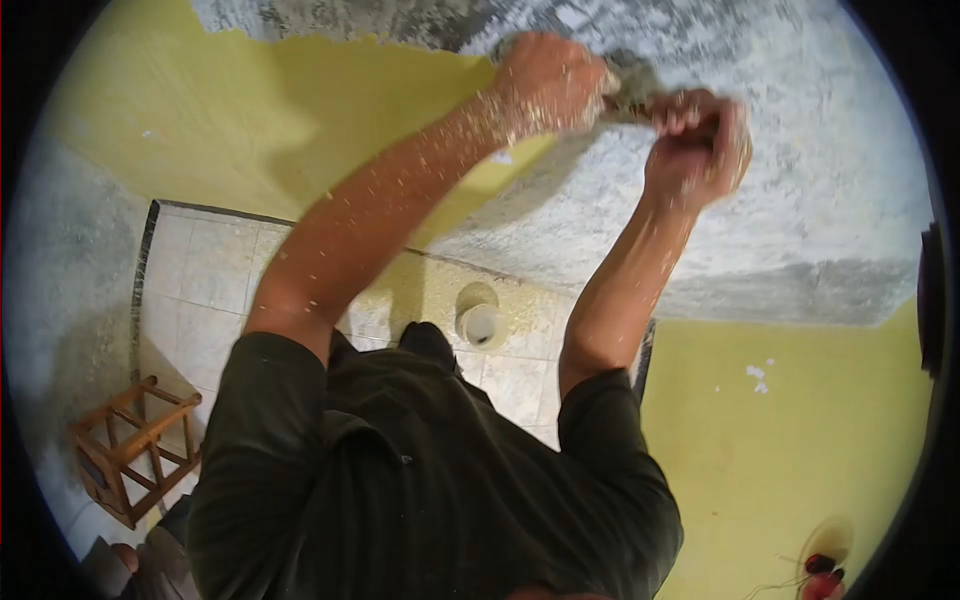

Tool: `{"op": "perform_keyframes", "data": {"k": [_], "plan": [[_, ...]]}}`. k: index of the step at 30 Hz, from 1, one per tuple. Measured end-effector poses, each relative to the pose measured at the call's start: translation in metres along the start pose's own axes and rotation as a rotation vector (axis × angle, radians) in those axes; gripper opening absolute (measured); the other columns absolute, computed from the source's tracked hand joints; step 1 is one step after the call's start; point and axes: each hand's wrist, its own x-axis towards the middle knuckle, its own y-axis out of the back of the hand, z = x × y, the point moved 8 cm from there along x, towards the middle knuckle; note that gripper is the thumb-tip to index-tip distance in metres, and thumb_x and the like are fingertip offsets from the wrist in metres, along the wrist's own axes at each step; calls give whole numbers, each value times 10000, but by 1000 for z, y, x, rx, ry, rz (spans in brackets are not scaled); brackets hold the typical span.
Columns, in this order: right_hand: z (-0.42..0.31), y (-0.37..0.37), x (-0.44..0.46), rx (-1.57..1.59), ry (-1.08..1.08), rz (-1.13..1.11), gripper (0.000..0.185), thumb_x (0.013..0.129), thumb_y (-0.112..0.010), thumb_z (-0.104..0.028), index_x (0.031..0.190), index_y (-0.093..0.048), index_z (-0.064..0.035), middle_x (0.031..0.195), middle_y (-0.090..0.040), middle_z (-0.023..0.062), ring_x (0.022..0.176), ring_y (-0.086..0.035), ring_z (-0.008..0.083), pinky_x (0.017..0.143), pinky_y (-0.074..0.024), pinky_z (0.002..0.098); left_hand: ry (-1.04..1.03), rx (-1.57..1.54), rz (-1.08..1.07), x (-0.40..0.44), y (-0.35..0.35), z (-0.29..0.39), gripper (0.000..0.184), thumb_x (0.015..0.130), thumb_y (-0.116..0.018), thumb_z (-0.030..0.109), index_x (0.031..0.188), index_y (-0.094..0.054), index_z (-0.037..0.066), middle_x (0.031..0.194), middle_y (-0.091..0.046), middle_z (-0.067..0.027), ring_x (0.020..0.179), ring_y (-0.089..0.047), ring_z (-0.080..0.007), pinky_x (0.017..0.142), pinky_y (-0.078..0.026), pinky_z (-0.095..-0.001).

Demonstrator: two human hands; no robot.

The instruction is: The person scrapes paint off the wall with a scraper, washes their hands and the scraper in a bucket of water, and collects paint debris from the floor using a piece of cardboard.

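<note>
One blurred grey-brown tool (632,90) is at the far grey wall (820,140); the left hand (555,85) is clenched around it, the right hand (698,145) pinches its right end. One bucket (498,326) stands nearer, one wooden stool (160,430) left.

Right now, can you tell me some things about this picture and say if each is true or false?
1. The left hand and right hand are both up by the grey-white wall. True.
2. The left forearm is perfectly clean. False: pale flecks are sprinkled over it.
3. A pale container is on the tiled floor. True.
4. The wooden frame hangs from the ceiling. False: it is down on the floor.
</note>
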Motion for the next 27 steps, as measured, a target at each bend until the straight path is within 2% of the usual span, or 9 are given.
{"op": "perform_keyframes", "data": {"k": [3,4,7,8,10,13,18,20,27], "plan": [[-11,-11,0,-102,73,173,248,855,-472,-119,650,-522,13,594,-476,108,506,-414,183,497,-409,349,-60,95,-52,28,2,3,156,675,-735,199,825,-730,156,766,-685,-99,706,-669,-301,636,-544,-405],[-4,-3,-6,-66,108,212,239,833,-483,-93,625,-520,20,565,-467,107,476,-399,181,465,-391,342,117,-27,-800,37,-50,-22,521,717,-668,423,1165,-502,214,1192,-346,-96,1092,-355,-306,881,-295,-538],[1,-4,-26,-19,170,296,232,803,-510,-50,587,-502,33,511,-454,113,417,-381,178,404,-347,319,260,-16,-1550,-34,-79,-25,892,771,-607,607,1507,-276,227,1617,1,-99,1476,-68,-322,1126,-84,-669],[-3,-6,-29,-1,167,256,242,807,-511,-50,581,-498,34,510,-455,115,414,-382,177,404,-347,318,30,6,-796,-12,-52,-6,515,713,-659,376,1168,-501,192,1183,-341,-95,1087,-367,-312,875,-312,-536],[-27,-14,-34,-58,293,185,275,818,-524,-55,560,-472,25,502,-454,115,401,-381,173,403,-337,315,-221,15,-29,-6,5,23,175,655,-710,144,829,-727,155,749,-683,-94,698,-666,-303,624,-540,-404],[-24,-22,-42,-193,484,208,281,819,-532,-44,557,-448,16,499,-452,114,394,-373,170,406,-335,315,-228,-24,99,-8,8,20,205,630,-698,119,831,-723,150,726,-675,-87,683,-658,-307,616,-537,-402],[-32,-6,-24,44,252,303,256,824,-519,-15,579,-451,16,509,-433,69,414,-390,147,410,-352,314,-207,8,-2,10,5,23,187,651,-687,156,835,-721,146,724,-670,-120,686,-662,-329,623,-535,-437],[-11,1,-26,32,205,368,252,824,-517,-14,583,-453,15,511,-433,74,413,-394,150,409,-357,318,-137,133,-203,9,-8,16,173,674,-678,188,834,-727,140,720,-670,-139,704,-674,-336,627,-537,-451],[-1,13,-43,258,189,384,255,830,-532,-36,592,-445,-7,521,-425,79,427,-407,157,430,-379,328,-213,21,-57,-1,6,20,116,686,-696,199,783,-699,136,684,-650,-117,652,-647,-326,585,-516,-436]]}}
